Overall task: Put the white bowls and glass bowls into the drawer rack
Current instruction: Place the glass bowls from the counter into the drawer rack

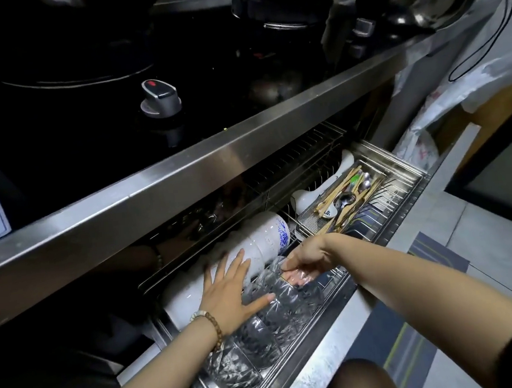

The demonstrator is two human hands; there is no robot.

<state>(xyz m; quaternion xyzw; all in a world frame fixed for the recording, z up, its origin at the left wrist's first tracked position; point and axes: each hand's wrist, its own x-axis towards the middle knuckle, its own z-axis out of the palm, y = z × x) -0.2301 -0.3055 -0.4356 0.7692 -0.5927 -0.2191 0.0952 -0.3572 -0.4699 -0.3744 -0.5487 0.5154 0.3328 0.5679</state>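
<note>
One row of clear cut-glass bowls [262,329] stands on edge in the steel pull-out drawer rack [408,178], one row of white ceramic bowls [262,240] behind; we cannot count either. Our right grip [305,256] pinches the end glass bowl [275,267]; our left grip [231,291] lies flat across both rows. One mesh basket [310,223] holds chopsticks [341,186] and spoons [345,198].

The kitchen was dim. The stovetop [84,133] sat almost black, and the space under the counter lay in deep shadow. Light came from the right, where the floor [508,262] was palest, and it laid a soft glare along the steel counter edge [213,163]. Small glints caught on the glass bowls [291,300]. Motion blur smeared the fingers of the left hand [227,294] and the white bowls [266,240]. Straight lines bowed toward the picture's edges.
</note>
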